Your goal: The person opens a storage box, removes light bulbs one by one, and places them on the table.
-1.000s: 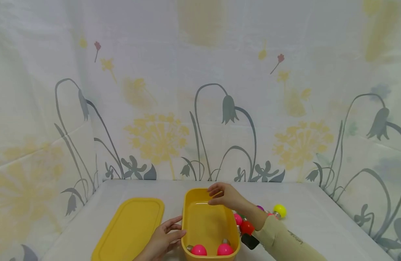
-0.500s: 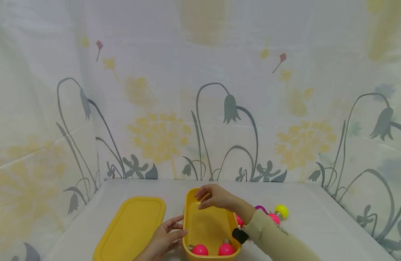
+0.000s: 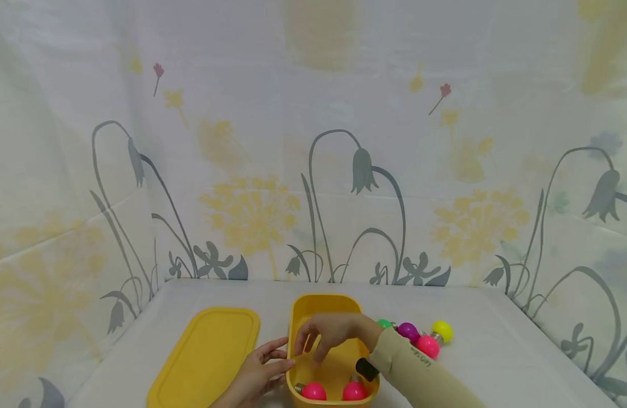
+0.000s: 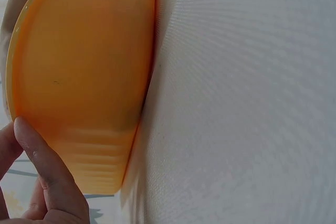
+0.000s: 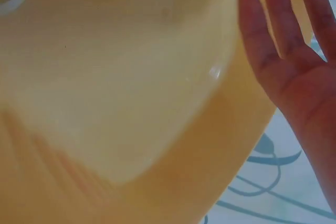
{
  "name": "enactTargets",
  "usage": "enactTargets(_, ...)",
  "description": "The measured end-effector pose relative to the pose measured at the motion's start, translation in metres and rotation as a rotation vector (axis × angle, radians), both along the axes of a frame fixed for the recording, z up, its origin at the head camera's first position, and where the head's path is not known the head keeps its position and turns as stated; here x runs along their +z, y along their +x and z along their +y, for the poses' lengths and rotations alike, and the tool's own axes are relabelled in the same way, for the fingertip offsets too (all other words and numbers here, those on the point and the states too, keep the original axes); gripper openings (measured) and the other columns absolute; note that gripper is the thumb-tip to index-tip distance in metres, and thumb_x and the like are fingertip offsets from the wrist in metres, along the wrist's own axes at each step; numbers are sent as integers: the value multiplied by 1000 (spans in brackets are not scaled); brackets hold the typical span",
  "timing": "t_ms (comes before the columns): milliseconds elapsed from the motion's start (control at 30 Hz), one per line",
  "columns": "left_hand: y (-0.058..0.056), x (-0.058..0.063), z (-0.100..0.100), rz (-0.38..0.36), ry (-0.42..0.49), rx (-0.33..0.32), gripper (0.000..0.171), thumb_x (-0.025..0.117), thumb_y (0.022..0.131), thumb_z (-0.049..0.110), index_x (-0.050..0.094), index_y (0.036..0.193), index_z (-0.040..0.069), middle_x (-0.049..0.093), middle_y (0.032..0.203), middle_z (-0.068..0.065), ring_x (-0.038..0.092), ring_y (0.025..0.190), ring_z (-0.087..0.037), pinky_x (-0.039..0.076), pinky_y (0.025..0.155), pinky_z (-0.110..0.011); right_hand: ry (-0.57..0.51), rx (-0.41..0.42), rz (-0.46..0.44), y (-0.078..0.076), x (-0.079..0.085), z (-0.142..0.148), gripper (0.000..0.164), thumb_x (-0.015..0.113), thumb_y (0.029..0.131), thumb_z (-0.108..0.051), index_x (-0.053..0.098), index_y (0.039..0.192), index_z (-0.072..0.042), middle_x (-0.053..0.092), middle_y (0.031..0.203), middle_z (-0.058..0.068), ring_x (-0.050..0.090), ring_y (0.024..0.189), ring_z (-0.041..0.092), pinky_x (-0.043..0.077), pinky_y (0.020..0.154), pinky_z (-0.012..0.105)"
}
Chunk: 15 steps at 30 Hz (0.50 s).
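A yellow plastic box (image 3: pixel 366 354) stands on the white table. Two pink light bulbs, a left one (image 3: pixel 314 391) and a right one (image 3: pixel 354 390), lie in its near end, their metal screw bases showing. At the box's left side, my left hand (image 3: pixel 259 371) touches the rim with its fingertips; the left wrist view shows a fingertip (image 4: pixel 22 127) right at that edge. My right hand (image 3: pixel 328 331) reaches over the box from the right, holding nothing. Its fingers (image 5: pixel 257 30) are extended and spread above the box floor in the right wrist view.
A yellow lid (image 3: pixel 206 357) lies flat left of the box. To the right sit loose bulbs: green (image 3: pixel 383 323), purple (image 3: pixel 408 332), pink (image 3: pixel 427 346) and yellow (image 3: pixel 442 331). Flower-patterned cloth (image 3: pixel 252 141) hangs behind the table.
My right hand has come left and nearer, from over the box's far right rim to above its middle. My left hand stays at the left rim. The two pink bulbs keep their places.
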State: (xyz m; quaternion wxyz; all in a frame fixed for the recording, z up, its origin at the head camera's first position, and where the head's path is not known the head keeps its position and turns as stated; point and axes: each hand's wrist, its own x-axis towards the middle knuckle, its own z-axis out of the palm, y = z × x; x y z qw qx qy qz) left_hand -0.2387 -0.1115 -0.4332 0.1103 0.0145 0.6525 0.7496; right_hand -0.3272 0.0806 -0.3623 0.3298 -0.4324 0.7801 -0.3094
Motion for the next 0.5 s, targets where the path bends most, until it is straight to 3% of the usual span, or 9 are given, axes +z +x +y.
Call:
enactTargets(233,0,1,0,-16,-13,0,65,73,81,18,43,136,-2,52,98,-7,55,77,-13,53,70,-27,229,172,-39,1,-2,-7,36,71,78,3,62,112,-6,61,103,-8,54,98,4,44,88,21)
enactTargets(500,0,2,1,-14,-16,7,61,71,84,15,43,135,-2,52,98,-7,55,77,-13,53,69,-27,363,191,-176,7,-6,-12,46,68,76,10,58,116,-10,60,101,-8,55,92,4,44,87,19)
